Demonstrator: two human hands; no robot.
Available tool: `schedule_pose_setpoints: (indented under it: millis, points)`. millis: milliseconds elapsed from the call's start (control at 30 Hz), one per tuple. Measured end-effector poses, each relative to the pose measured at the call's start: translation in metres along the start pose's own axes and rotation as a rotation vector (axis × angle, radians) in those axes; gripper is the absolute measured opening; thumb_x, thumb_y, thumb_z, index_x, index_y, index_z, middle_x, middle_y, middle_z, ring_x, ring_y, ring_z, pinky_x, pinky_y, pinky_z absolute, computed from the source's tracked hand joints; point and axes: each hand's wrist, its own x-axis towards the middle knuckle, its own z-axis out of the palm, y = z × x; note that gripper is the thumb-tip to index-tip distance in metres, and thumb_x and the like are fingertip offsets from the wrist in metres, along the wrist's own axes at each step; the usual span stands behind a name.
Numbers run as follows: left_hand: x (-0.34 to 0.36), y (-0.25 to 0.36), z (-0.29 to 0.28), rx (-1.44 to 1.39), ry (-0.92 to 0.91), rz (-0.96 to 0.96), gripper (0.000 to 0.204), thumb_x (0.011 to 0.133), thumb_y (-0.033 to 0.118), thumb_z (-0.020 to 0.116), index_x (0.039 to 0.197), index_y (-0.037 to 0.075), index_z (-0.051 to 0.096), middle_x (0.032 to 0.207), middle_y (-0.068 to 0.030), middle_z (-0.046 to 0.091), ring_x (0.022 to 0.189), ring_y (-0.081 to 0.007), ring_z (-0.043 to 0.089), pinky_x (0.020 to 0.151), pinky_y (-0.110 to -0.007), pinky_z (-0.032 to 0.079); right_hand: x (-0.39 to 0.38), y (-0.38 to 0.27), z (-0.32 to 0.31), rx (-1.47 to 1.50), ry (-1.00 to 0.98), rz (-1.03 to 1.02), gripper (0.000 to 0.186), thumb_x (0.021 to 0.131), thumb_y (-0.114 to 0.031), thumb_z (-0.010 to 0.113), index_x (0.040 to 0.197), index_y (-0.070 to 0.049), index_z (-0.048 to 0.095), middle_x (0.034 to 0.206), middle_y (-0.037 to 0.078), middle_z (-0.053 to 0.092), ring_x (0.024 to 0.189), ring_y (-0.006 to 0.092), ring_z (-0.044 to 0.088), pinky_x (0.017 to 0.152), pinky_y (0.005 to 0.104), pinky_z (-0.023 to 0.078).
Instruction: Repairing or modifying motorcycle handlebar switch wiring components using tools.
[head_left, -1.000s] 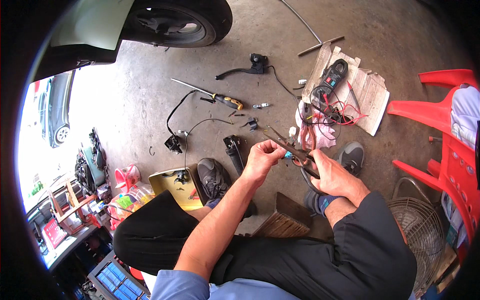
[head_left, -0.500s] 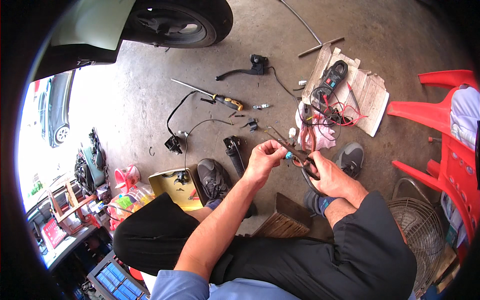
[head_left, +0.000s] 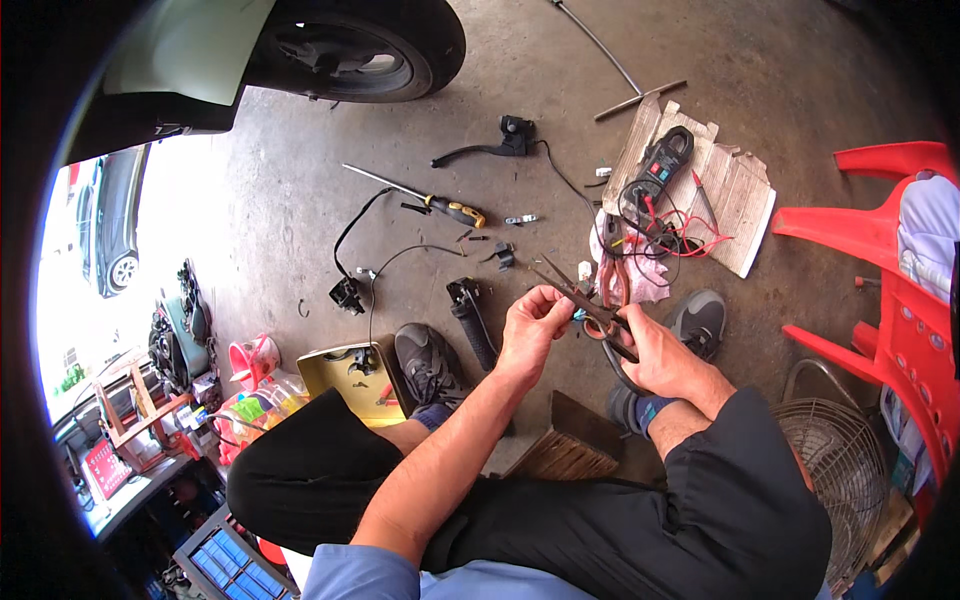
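My right hand (head_left: 665,355) is wrapped round the handles of a pair of dark scissors (head_left: 562,283), whose blades stand slightly apart and point up and to the left. Close against the blades, my left hand (head_left: 532,325) has thumb and fingertips pinched together. A small blue piece (head_left: 580,314) shows between that pinch and the scissors' pivot; its kind and what the fingertips hold cannot be made out. Just beyond the hands, red-handled pliers (head_left: 616,280) lie on a pink cloth (head_left: 650,283).
A clamp meter (head_left: 664,165) with red and black leads lies on cardboard (head_left: 745,200). Around the floor are a screwdriver (head_left: 455,211), a brake lever (head_left: 512,138), a handlebar grip (head_left: 474,325) and a yellow tray (head_left: 330,377). A red chair (head_left: 850,225) stands right, a wheel (head_left: 400,60) far left.
My left hand has shifted slightly to the right and down, nearer the scissors. The scissors remain in my right hand, and the blades have moved only slightly.
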Motion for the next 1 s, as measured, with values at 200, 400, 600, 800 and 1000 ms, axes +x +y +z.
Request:
schedule_pose_setpoints:
  millis: [200, 400, 600, 800, 1000]
  points:
    - [-0.0011, 0.0038, 0.0011, 0.035, 0.015, -0.001, 0.009, 0.092, 0.011, 0.066, 0.085, 0.007, 0.062, 0.070, 0.0072, 0.055, 0.058, -0.0023, 0.042, 0.052, -0.020, 0.032, 0.0002, -0.0082, -0.0056, -0.004, -0.069, 0.057, 0.055, 0.073, -0.006, 0.063, 0.120, 0.001, 0.036, 0.101, 0.025, 0.056, 0.095, 0.0410, 0.059, 0.085, 0.0463, 0.047]
    - [-0.0009, 0.0038, 0.0009, 0.056, 0.022, -0.002, 0.009, 0.091, 0.010, 0.066, 0.085, 0.007, 0.061, 0.070, 0.0071, 0.054, 0.058, -0.0022, 0.041, 0.052, -0.020, 0.032, 0.0006, -0.0076, -0.0057, -0.020, -0.069, 0.052, 0.055, 0.073, -0.006, 0.062, 0.120, 0.002, 0.035, 0.101, 0.026, 0.056, 0.096, 0.0434, 0.058, 0.085, 0.0467, 0.046]
    - [-0.0006, 0.0027, 0.0003, 0.059, 0.028, -0.005, 0.009, 0.091, 0.010, 0.066, 0.085, 0.007, 0.061, 0.070, 0.0069, 0.054, 0.058, -0.0022, 0.042, 0.052, -0.020, 0.032, 0.0013, -0.0064, -0.0042, 0.019, -0.072, 0.051, 0.051, 0.073, -0.007, 0.062, 0.116, 0.002, 0.037, 0.098, 0.025, 0.056, 0.095, 0.0419, 0.059, 0.085, 0.0464, 0.047]
    - [-0.0007, 0.0037, 0.0023, 0.030, 0.011, -0.010, 0.009, 0.091, 0.011, 0.066, 0.085, 0.007, 0.061, 0.071, 0.0070, 0.055, 0.059, -0.0022, 0.042, 0.052, -0.020, 0.032, -0.0001, -0.0062, -0.0049, 0.030, -0.097, 0.094, 0.052, 0.077, -0.009, 0.063, 0.120, 0.002, 0.036, 0.106, 0.027, 0.058, 0.098, 0.0401, 0.061, 0.086, 0.0455, 0.048]
    - [-0.0022, 0.0040, -0.0008, 0.045, 0.026, -0.025, 0.008, 0.091, 0.011, 0.066, 0.088, 0.006, 0.061, 0.072, 0.0066, 0.055, 0.059, -0.0024, 0.042, 0.052, -0.020, 0.032, 0.0019, -0.0034, -0.0017, 0.054, -0.100, 0.056, 0.053, 0.079, -0.008, 0.064, 0.122, 0.003, 0.036, 0.110, 0.028, 0.058, 0.099, 0.0398, 0.062, 0.088, 0.0455, 0.048]
